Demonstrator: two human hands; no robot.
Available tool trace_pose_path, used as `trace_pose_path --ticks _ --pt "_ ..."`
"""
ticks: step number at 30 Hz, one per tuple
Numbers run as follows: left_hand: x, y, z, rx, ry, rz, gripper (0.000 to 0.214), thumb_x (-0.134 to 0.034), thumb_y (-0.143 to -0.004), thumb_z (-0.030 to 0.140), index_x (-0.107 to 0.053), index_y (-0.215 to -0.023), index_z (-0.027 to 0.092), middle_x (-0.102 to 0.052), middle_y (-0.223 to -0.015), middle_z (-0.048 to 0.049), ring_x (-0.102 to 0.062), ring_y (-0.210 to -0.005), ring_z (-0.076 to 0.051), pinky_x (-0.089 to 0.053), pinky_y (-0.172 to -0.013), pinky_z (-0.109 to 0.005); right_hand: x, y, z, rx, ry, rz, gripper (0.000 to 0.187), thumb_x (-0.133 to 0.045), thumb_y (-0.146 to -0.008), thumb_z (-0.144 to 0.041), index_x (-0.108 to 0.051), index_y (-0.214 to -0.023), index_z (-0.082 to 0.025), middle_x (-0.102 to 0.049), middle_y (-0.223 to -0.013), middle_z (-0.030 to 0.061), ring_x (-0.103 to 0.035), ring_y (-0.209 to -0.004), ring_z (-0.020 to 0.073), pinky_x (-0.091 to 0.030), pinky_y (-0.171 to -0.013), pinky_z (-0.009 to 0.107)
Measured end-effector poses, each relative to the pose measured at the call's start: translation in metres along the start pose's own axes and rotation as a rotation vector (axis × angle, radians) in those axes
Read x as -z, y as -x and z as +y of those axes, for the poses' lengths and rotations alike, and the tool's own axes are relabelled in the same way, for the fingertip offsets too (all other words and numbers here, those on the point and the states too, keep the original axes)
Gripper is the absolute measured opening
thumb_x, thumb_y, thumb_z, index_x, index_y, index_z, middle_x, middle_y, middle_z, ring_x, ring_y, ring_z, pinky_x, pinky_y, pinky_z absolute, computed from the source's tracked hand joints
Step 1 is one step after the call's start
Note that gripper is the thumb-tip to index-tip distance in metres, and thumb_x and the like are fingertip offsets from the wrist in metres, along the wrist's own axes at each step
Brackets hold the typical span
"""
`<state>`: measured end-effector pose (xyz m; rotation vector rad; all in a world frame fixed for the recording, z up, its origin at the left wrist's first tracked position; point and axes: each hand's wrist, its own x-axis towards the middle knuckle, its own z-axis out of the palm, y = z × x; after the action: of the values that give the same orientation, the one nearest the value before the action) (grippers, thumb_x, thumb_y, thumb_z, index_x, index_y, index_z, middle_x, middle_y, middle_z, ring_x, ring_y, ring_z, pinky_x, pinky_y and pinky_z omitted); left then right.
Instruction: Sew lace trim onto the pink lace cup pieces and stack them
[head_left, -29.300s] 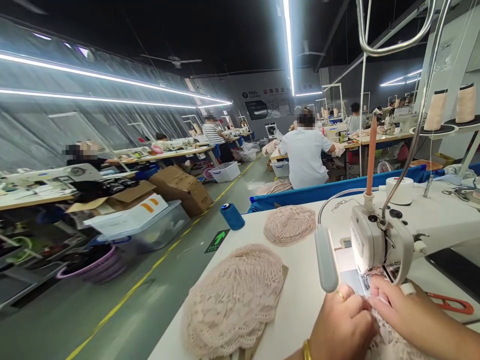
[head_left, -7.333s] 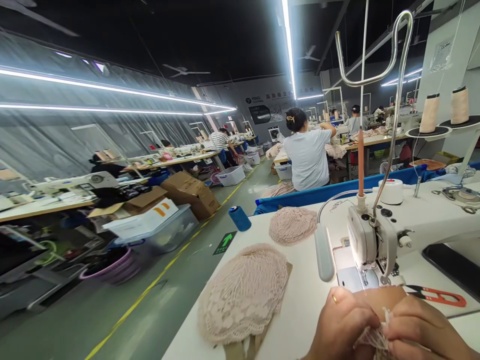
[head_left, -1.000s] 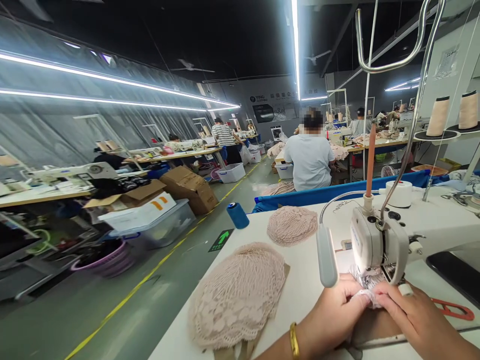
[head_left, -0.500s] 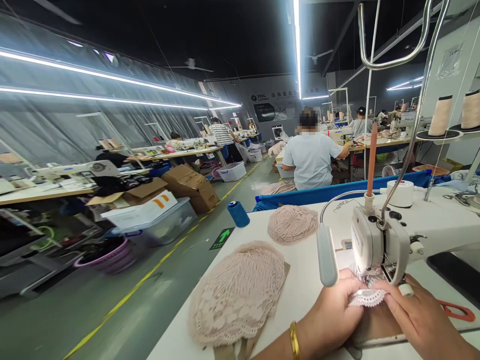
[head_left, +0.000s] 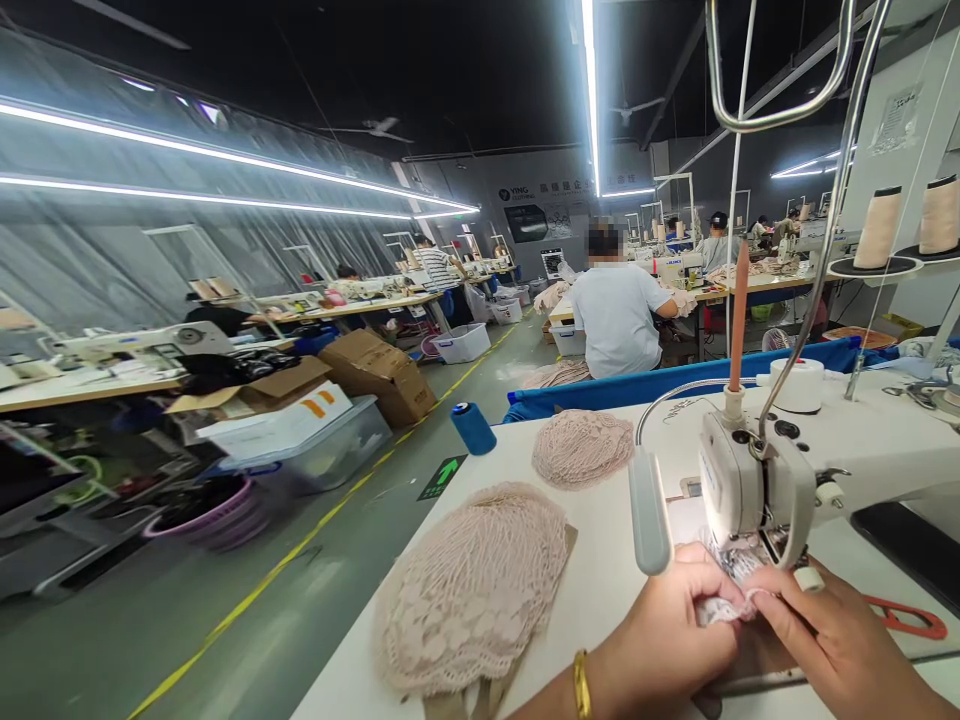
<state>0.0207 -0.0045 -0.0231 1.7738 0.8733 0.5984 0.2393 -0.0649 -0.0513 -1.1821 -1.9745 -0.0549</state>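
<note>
Both my hands sit at the foot of a white sewing machine. My left hand, with a gold bangle on the wrist, is closed in a pinch on a small pale lace piece. My right hand pinches the same lace from the right side. The lace runs under the machine's needle area. A large stack of pink lace pieces lies to the left of my left hand. A smaller stack lies farther back.
A blue thread cone stands at the table's far left corner. Red thread snips lie to the right. Two beige thread cones stand on a rack. A person in a white shirt sits ahead; boxes and bins line the aisle.
My hands have fed the lace slightly toward the needle, and my fingers have closed tighter together. The person ahead has shifted a little.
</note>
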Motion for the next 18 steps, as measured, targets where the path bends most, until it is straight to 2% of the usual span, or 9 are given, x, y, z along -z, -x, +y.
trace_pose_path --ticks 2,4,6,8,9,11,14,18 --pt "-0.003 0.001 0.001 0.011 -0.034 0.03 0.014 -0.08 -0.074 0.02 -0.08 -0.087 0.019 -0.066 -0.109 -0.0059 -0.066 -0.101 -0.024 -0.06 -0.095 -0.038 0.0 0.001 -0.001 0.002 -0.006 -0.005 0.023 -0.043 -0.12 -0.035 -0.064 -0.113 -0.034 -0.077 -0.098 -0.0053 -0.076 -0.089 0.015 -0.059 -0.08 0.025" --pt "-0.005 0.002 0.0 -0.048 -0.111 0.063 0.008 -0.081 -0.078 0.023 -0.079 -0.084 0.018 -0.067 -0.105 -0.006 -0.065 -0.097 -0.023 -0.06 -0.087 -0.035 0.001 0.001 0.001 0.014 0.008 -0.039 0.021 -0.041 -0.12 -0.032 -0.062 -0.114 -0.032 -0.076 -0.093 -0.006 -0.074 -0.084 0.0155 -0.057 -0.077 0.025" --pt "-0.007 0.003 -0.006 -0.212 -0.228 0.109 0.007 -0.077 -0.085 0.023 -0.078 -0.08 0.019 -0.068 -0.098 -0.0053 -0.065 -0.094 -0.021 -0.058 -0.085 -0.032 0.002 0.002 0.003 0.056 0.042 -0.104 0.021 -0.04 -0.119 -0.028 -0.06 -0.111 -0.03 -0.073 -0.086 -0.0058 -0.07 -0.077 0.0167 -0.054 -0.074 0.027" --pt "-0.008 0.005 -0.018 -0.424 -0.377 0.138 0.011 -0.078 -0.088 0.022 -0.077 -0.078 0.02 -0.071 -0.093 -0.0046 -0.067 -0.092 -0.02 -0.056 -0.085 -0.032 0.005 0.002 0.005 0.175 0.062 -0.162 0.03 -0.033 -0.12 -0.026 -0.058 -0.104 -0.029 -0.07 -0.08 -0.0044 -0.066 -0.072 0.0177 -0.051 -0.074 0.029" --pt "-0.007 0.007 -0.025 -0.526 -0.459 0.138 0.011 -0.08 -0.089 0.023 -0.078 -0.079 0.02 -0.073 -0.091 -0.004 -0.068 -0.091 -0.019 -0.055 -0.086 -0.032 0.006 0.002 0.006 0.254 0.071 -0.187 0.036 -0.029 -0.121 -0.026 -0.057 -0.1 -0.028 -0.068 -0.079 -0.0037 -0.065 -0.071 0.0178 -0.049 -0.075 0.031" --pt "-0.006 0.011 -0.041 -0.677 -0.618 0.065 0.007 -0.084 -0.093 0.028 -0.08 -0.088 0.023 -0.078 -0.09 -0.0013 -0.072 -0.09 -0.017 -0.054 -0.089 -0.033 0.011 0.001 0.006 0.414 0.104 -0.262 0.043 -0.023 -0.122 -0.028 -0.057 -0.097 -0.026 -0.069 -0.081 -0.003 -0.065 -0.071 0.0173 -0.046 -0.075 0.032" --pt "-0.005 0.017 -0.059 -0.752 -0.761 -0.02 0.007 -0.083 -0.1 0.034 -0.081 -0.098 0.028 -0.082 -0.092 0.0042 -0.073 -0.082 -0.014 -0.051 -0.098 -0.038 0.019 0.0 0.006 0.537 0.185 -0.404 0.036 -0.027 -0.123 -0.029 -0.057 -0.103 -0.025 -0.071 -0.088 -0.0044 -0.067 -0.074 0.0159 -0.042 -0.069 0.032" --pt "-0.006 0.02 -0.064 -0.813 -0.805 0.031 0.008 -0.084 -0.1 0.031 -0.079 -0.094 0.027 -0.083 -0.091 0.0079 -0.071 -0.075 -0.012 -0.045 -0.104 -0.042 0.022 0.001 0.012 0.544 0.219 -0.462 0.032 -0.031 -0.123 -0.034 -0.055 -0.103 -0.026 -0.07 -0.089 -0.0043 -0.068 -0.075 0.0168 -0.041 -0.068 0.033"
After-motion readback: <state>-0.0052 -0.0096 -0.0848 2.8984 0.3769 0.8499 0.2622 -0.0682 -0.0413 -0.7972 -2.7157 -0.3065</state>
